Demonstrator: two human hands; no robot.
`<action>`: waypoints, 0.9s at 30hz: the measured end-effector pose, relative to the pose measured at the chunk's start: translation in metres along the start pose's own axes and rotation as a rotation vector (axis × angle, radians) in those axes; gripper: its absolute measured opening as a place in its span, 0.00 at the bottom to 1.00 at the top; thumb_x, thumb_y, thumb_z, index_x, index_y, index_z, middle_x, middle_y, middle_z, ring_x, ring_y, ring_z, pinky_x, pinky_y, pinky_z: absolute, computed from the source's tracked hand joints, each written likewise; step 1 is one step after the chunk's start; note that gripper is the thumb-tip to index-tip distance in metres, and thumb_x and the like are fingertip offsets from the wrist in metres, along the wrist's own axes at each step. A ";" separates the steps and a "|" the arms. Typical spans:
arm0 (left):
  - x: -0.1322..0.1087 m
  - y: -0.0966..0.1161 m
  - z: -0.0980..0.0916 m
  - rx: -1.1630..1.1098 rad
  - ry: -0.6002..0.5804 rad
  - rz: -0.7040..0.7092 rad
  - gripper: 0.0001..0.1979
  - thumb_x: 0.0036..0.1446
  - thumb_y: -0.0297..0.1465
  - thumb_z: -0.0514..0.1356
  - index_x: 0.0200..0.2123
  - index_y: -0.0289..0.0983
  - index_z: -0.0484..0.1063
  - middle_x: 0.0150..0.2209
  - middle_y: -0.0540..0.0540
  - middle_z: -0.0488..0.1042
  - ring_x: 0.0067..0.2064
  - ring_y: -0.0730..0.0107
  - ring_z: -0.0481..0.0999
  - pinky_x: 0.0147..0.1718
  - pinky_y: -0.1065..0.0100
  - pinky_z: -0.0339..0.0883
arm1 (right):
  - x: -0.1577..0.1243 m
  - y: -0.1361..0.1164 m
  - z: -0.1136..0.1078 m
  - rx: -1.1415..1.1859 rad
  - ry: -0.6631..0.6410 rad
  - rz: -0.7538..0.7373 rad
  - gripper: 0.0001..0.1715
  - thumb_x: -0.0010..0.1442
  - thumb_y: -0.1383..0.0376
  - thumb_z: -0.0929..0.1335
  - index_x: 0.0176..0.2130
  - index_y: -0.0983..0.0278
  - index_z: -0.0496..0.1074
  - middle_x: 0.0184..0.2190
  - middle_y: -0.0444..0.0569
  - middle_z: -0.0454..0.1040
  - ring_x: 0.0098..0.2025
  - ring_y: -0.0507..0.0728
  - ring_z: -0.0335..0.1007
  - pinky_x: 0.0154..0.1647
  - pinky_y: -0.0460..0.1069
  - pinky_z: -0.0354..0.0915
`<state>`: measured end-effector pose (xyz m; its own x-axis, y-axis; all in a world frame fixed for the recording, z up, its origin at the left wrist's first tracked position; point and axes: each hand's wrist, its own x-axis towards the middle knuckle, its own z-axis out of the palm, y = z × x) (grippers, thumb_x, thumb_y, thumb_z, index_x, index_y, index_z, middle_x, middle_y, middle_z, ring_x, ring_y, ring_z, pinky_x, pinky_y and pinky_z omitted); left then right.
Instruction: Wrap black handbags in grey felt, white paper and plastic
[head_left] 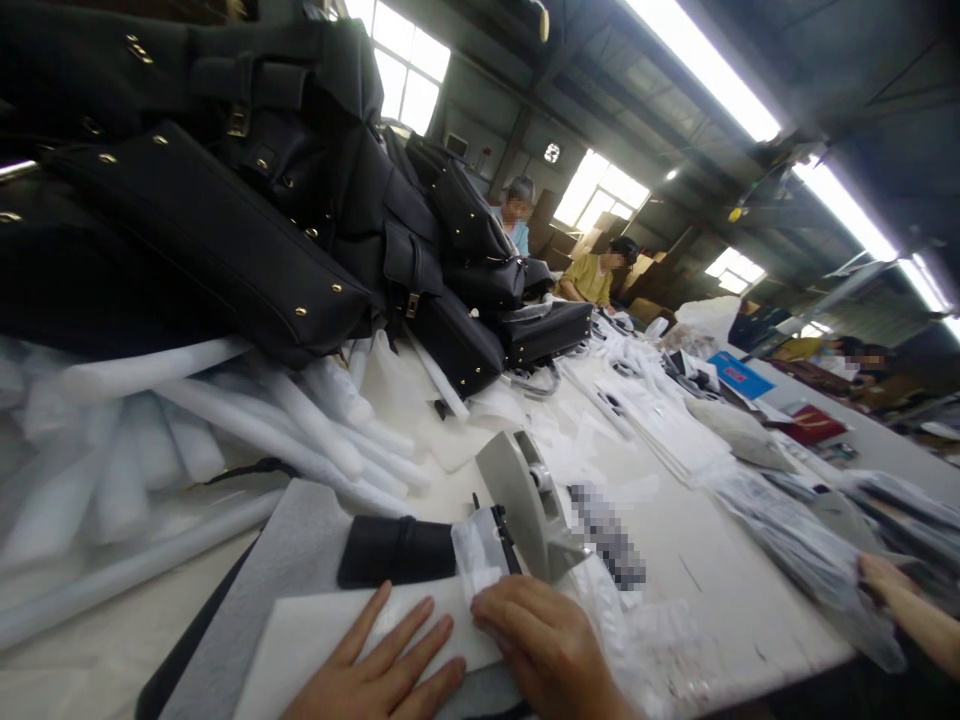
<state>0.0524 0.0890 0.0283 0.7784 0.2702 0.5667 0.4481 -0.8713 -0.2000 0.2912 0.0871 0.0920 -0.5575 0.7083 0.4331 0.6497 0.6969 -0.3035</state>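
Observation:
My left hand lies flat, fingers spread, on a white foam sheet. To its right, my right hand is closed, its fingertips curled together at the sheet's right end. Whatever is between those fingertips is hidden. A piece of thin translucent wrap comes out just above them. Behind the sheet is a black leather strap piece, which the wrap partly covers. The foam sheet rests over a grey panel with a black edge at its left. A grey tape dispenser stands right behind my right hand.
Black handbags are piled high at the back left. White foam rolls lie below them. Plastic wrapping litters the table. At right, another person's hand touches plastic-wrapped items. Other people work farther back.

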 end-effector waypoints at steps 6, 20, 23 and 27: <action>0.000 0.007 -0.001 -0.006 -0.052 -0.066 0.23 0.67 0.42 0.53 0.62 0.43 0.63 0.59 0.47 0.72 0.60 0.63 0.68 0.68 0.51 0.27 | -0.016 -0.018 0.008 -0.180 0.078 -0.133 0.14 0.70 0.71 0.59 0.44 0.66 0.73 0.37 0.49 0.82 0.40 0.55 0.80 0.51 0.50 0.70; -0.002 0.009 -0.004 -0.070 -0.196 -0.060 0.24 0.66 0.40 0.55 0.64 0.49 0.59 0.62 0.52 0.68 0.61 0.63 0.69 0.64 0.55 0.55 | 0.046 0.000 -0.048 -0.276 -0.184 0.140 0.11 0.63 0.69 0.69 0.42 0.57 0.80 0.33 0.44 0.83 0.35 0.54 0.79 0.34 0.44 0.66; -0.001 0.009 -0.006 -0.125 -0.229 -0.084 0.25 0.66 0.39 0.56 0.65 0.50 0.58 0.62 0.51 0.69 0.61 0.63 0.69 0.63 0.54 0.56 | 0.087 0.008 -0.069 -0.290 -0.354 0.169 0.12 0.61 0.69 0.70 0.43 0.54 0.81 0.37 0.43 0.83 0.38 0.56 0.79 0.36 0.44 0.66; -0.004 0.010 -0.003 -0.151 -0.241 -0.103 0.27 0.66 0.39 0.56 0.66 0.51 0.55 0.63 0.50 0.67 0.63 0.63 0.66 0.64 0.53 0.55 | 0.122 0.017 -0.075 -0.250 -0.391 0.162 0.09 0.60 0.67 0.72 0.39 0.54 0.82 0.35 0.40 0.83 0.39 0.55 0.79 0.35 0.43 0.65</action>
<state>0.0521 0.0782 0.0260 0.8225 0.4338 0.3677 0.4735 -0.8806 -0.0202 0.2732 0.1774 0.2036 -0.5599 0.8280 0.0311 0.8218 0.5597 -0.1070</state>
